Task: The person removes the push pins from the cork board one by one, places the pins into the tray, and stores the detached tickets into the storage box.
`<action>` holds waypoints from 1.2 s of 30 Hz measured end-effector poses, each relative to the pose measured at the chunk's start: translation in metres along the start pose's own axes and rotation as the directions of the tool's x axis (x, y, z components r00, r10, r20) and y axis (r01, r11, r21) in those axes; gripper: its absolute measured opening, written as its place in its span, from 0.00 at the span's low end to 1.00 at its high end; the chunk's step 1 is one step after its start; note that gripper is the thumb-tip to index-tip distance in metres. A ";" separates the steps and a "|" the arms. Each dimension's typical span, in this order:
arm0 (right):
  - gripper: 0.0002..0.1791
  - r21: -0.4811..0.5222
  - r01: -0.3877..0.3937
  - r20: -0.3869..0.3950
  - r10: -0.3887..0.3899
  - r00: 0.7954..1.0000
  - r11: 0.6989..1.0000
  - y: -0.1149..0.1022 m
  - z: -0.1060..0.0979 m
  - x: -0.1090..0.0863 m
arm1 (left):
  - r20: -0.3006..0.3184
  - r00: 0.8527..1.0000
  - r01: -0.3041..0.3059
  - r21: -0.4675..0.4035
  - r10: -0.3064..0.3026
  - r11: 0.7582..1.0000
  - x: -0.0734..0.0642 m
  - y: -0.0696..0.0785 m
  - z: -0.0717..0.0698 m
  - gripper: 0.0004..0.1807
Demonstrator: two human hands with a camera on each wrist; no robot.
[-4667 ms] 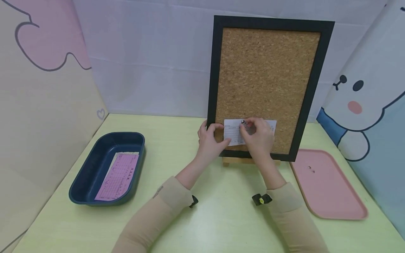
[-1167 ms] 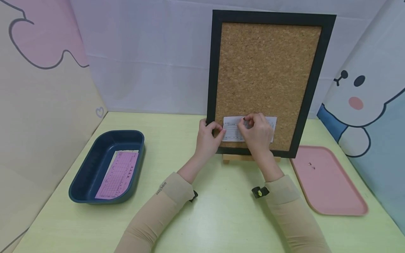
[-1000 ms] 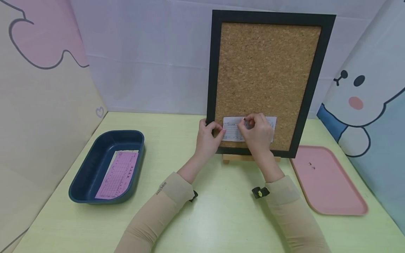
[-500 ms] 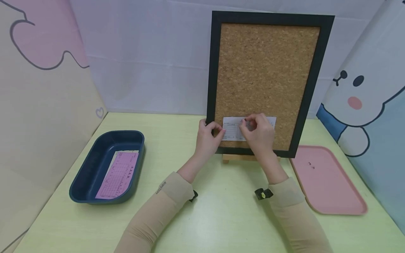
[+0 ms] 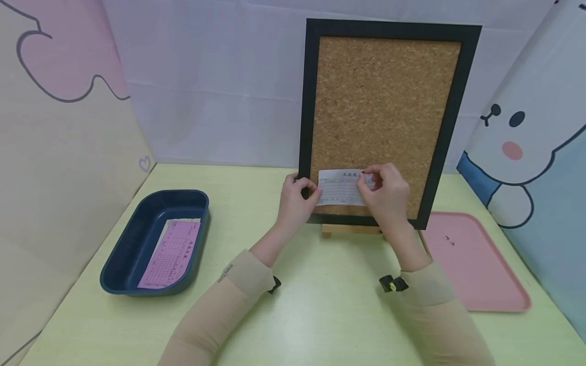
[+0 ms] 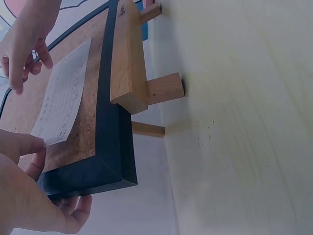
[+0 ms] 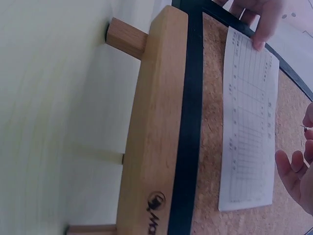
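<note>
A white printed paper slip (image 5: 341, 188) lies flat against the lower part of the cork board (image 5: 389, 101). My left hand (image 5: 295, 203) pinches the slip's left edge between thumb and index finger. In the left wrist view, this hand's other fingers (image 6: 80, 210) reach behind the black frame (image 6: 115, 147). My right hand (image 5: 386, 195) pinches a small pushpin (image 7: 305, 129) near the slip's upper edge, in front of the board. It covers the slip's right part in the head view. The right wrist view shows the whole slip (image 7: 249, 127), its far edge near the right fingers.
The board leans on a wooden easel (image 7: 156, 117). A dark blue tray (image 5: 123, 254) with pink and pale printed slips (image 5: 171, 254) stands at the left. On the pink tray (image 5: 485, 274) at the right lie small metallic pins (image 5: 449, 241).
The slip has shifted slightly left along the board, with my left hand moving left too. My right hand has moved right along the slip's upper edge, uncovering more print, still pinching the pushpin.
</note>
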State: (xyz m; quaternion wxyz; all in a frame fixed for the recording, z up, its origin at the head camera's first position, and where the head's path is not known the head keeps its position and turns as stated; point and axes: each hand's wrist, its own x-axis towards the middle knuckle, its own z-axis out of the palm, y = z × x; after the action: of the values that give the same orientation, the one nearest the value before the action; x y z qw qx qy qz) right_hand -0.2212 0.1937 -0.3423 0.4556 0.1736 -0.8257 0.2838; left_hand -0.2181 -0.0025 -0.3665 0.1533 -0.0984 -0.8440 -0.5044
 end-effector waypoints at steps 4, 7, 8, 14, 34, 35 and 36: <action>0.07 -0.010 0.001 0.004 -0.001 1.000 1.000 0.001 -0.008 0.003 | 0.022 1.000 0.019 0.008 -0.019 1.000 -0.002 0.004 -0.007 0.07; 0.07 -0.017 0.004 0.013 -0.004 1.000 1.000 0.001 -0.014 0.004 | 0.040 0.999 0.035 0.015 -0.036 0.999 -0.002 0.007 -0.013 0.07; 0.07 -0.025 0.007 0.015 -0.007 1.000 1.000 0.001 -0.016 0.005 | 0.046 0.998 0.039 0.020 -0.040 0.999 -0.002 0.008 -0.015 0.07; 0.06 -0.028 0.020 0.025 -0.019 1.000 0.999 -0.001 -0.029 0.008 | 0.061 0.998 0.029 0.056 -0.032 0.998 0.000 0.012 -0.028 0.07; 0.06 -0.087 0.104 -0.005 -0.105 0.994 0.991 0.005 -0.065 0.021 | 0.083 0.996 -0.021 0.164 0.008 0.986 0.000 0.027 -0.069 0.06; 0.06 -0.098 0.107 0.001 -0.108 0.994 0.989 0.006 -0.067 0.021 | 0.082 0.996 -0.037 0.169 0.023 0.985 0.000 0.027 -0.071 0.06; 0.06 -0.101 0.104 0.002 -0.105 0.995 0.989 0.006 -0.069 0.022 | 0.081 0.996 -0.055 0.174 0.041 0.983 -0.001 0.027 -0.073 0.06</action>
State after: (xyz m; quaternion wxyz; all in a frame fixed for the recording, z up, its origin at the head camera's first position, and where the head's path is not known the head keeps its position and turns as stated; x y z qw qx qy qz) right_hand -0.1908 0.2410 -0.2965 0.4794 0.1928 -0.8280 0.2176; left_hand -0.1973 -0.0538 -0.3122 0.1409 -0.1243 -0.8878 -0.4200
